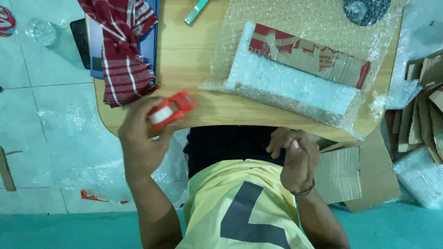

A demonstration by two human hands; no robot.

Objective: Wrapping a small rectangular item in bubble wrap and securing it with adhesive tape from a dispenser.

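- Below the near edge of the wooden table (194, 60), in the head view, we are gripping a red tape dispenser (171, 109) in our left hand (143, 143), fingers clenched round its body.
- We are holding our right hand (297, 157) loosely curled and grasping nothing, just under the table edge.
- We are seeing the bubble-wrapped cardboard parcel (295, 76) lying up and to the right of the dispenser, its long axis slanting down toward the right; the right hand is the nearer one.
- We are noting a red striped cloth (122, 50) just beyond the left hand.
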